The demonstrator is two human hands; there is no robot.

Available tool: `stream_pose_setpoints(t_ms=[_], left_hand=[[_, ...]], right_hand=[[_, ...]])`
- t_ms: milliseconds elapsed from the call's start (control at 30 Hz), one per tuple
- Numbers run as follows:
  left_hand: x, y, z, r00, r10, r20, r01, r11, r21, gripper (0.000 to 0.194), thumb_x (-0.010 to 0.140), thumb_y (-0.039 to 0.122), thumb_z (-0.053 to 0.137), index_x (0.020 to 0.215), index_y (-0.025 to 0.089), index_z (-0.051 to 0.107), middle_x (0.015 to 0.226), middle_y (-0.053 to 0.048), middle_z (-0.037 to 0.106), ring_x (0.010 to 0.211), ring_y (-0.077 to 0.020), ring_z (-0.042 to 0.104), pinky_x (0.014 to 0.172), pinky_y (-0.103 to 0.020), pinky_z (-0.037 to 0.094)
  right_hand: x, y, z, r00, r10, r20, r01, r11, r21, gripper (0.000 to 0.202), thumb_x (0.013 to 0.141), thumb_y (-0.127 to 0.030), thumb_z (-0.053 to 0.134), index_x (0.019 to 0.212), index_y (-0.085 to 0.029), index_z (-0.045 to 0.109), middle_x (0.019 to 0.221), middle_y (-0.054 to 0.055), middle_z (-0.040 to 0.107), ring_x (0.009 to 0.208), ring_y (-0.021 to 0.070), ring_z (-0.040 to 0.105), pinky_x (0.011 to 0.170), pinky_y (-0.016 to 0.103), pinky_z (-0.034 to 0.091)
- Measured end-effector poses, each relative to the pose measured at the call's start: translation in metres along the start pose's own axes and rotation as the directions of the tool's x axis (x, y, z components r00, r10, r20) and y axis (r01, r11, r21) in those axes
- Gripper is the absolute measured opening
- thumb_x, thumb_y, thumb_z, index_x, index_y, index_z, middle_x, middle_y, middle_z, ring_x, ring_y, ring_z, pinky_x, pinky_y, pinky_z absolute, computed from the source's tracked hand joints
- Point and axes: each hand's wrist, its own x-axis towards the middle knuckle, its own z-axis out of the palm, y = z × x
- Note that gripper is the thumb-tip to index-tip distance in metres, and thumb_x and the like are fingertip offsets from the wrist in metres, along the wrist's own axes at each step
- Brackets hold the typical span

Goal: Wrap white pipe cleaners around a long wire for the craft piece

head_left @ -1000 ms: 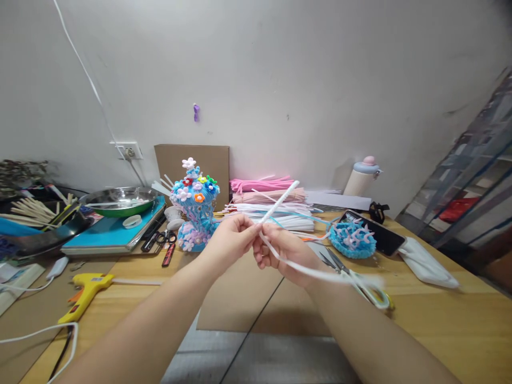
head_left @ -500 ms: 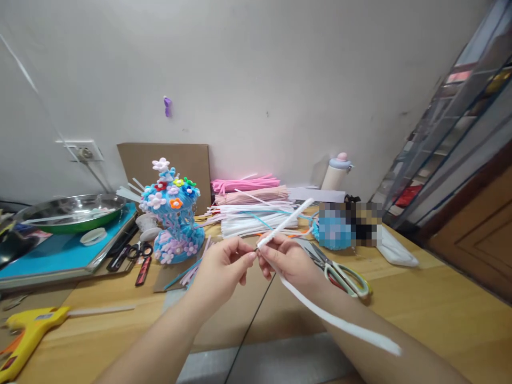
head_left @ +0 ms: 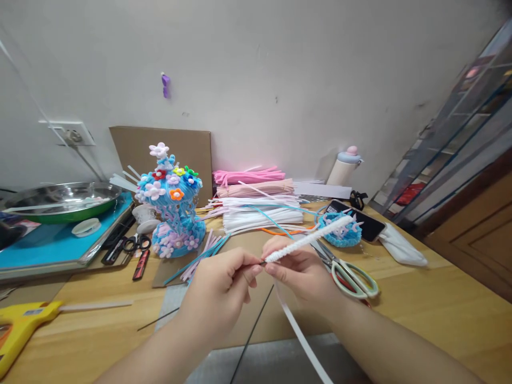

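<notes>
My left hand is closed in a pinch on a thin dark rod, which shows again beyond the wrist on the left. My right hand, also closed, grips a white pipe cleaner just beside the left fingertips. Its upper part looks coiled and slants up to the right. A smooth white tail hangs from under the right hand towards the front edge. The fingertips hide where rod and pipe cleaner meet. Below both hands lies brown cardboard.
Behind the hands lie white and pink pipe cleaner bundles. A blue flowered ornament stands left. Scissors, a blue fuzzy piece and a phone lie right. A yellow glue gun is at far left.
The coiled white length has tilted lower and further right. Its tail has swung down and left, off the right forearm. The dark rod now shows left of my left wrist.
</notes>
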Motion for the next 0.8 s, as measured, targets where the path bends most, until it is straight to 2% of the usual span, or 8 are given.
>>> stream_pose_setpoints(t_ms=[133,267,333,400,467,533,633,800], left_hand=[[0.000,0.007,-0.002,0.987,-0.151,0.062,0.160,0.966,-0.202,0.017,0.084,0.028,0.053,0.073,0.017,0.059,0.059,0.003,0.059,0.044,-0.0089,0.056,0.044,-0.019,0.041],[-0.002,0.008,-0.001,0.986,-0.152,0.071,0.164,0.963,-0.214,0.017,0.084,0.029,0.052,0.073,0.016,0.059,0.058,0.003,0.058,0.042,-0.0083,0.054,0.043,-0.019,0.040],[-0.004,0.007,0.000,0.999,-0.040,0.005,0.041,0.996,-0.078,0.017,0.086,0.026,0.051,0.074,0.017,0.060,0.058,0.003,0.059,0.043,-0.0085,0.054,0.043,-0.019,0.039],[-0.007,0.004,0.001,0.987,0.145,-0.075,-0.134,0.982,0.137,0.016,0.087,0.021,0.050,0.077,0.018,0.062,0.060,0.003,0.060,0.049,-0.0095,0.055,0.046,-0.020,0.038],[-0.009,0.001,0.003,0.937,0.326,-0.128,-0.269,0.904,0.332,0.015,0.088,0.018,0.049,0.080,0.019,0.061,0.061,0.003,0.062,0.053,-0.0105,0.057,0.050,-0.021,0.038],[-0.011,0.000,0.005,0.882,0.447,-0.147,-0.345,0.827,0.445,0.012,0.088,0.015,0.050,0.081,0.019,0.060,0.063,0.003,0.063,0.055,-0.0111,0.057,0.051,-0.022,0.038],[-0.013,-0.001,0.006,0.824,0.553,-0.128,-0.417,0.742,0.525,0.012,0.087,0.010,0.051,0.087,0.020,0.058,0.068,0.002,0.066,0.058,-0.0125,0.060,0.054,-0.024,0.039],[-0.015,-0.001,0.005,0.803,0.593,-0.058,-0.437,0.653,0.619,0.011,0.087,0.011,0.049,0.088,0.019,0.057,0.067,0.001,0.065,0.056,-0.0150,0.058,0.053,-0.026,0.039]], right_hand=[[-0.004,-0.003,0.000,0.990,-0.074,-0.120,0.042,0.968,-0.249,0.012,0.075,-0.028,0.072,0.080,-0.021,0.063,0.075,0.000,0.056,0.072,0.0148,0.053,0.067,0.028,0.043],[-0.009,-0.009,0.004,0.979,-0.026,-0.203,-0.046,0.939,-0.341,0.021,0.073,-0.030,0.072,0.060,-0.018,0.061,0.055,-0.003,0.048,0.054,0.0104,0.042,0.051,0.023,0.034],[-0.011,-0.010,0.008,0.976,0.057,-0.210,-0.116,0.953,-0.281,0.022,0.074,-0.032,0.071,0.061,-0.017,0.063,0.055,-0.003,0.051,0.053,0.0105,0.044,0.051,0.023,0.035],[-0.012,-0.010,0.010,0.971,0.120,-0.205,-0.158,0.970,-0.184,0.017,0.075,-0.032,0.070,0.067,-0.017,0.067,0.062,0.000,0.058,0.059,0.0125,0.050,0.055,0.024,0.039],[-0.012,-0.011,0.012,0.967,0.162,-0.196,-0.180,0.981,-0.077,0.013,0.073,-0.030,0.072,0.071,-0.018,0.068,0.067,0.001,0.062,0.063,0.0138,0.054,0.058,0.025,0.042],[-0.011,-0.011,0.013,0.958,0.213,-0.194,-0.210,0.977,0.039,0.013,0.067,-0.028,0.076,0.070,-0.018,0.068,0.065,0.000,0.062,0.060,0.0129,0.055,0.055,0.024,0.043],[-0.011,-0.011,0.014,0.934,0.321,-0.157,-0.291,0.938,0.188,0.015,0.065,-0.027,0.079,0.072,-0.018,0.068,0.060,-0.001,0.061,0.054,0.0109,0.054,0.050,0.021,0.041],[-0.014,-0.010,0.014,0.915,0.395,-0.078,-0.350,0.878,0.326,0.018,0.072,-0.034,0.075,0.073,-0.016,0.072,0.062,0.003,0.064,0.054,0.0093,0.053,0.049,0.020,0.039]])
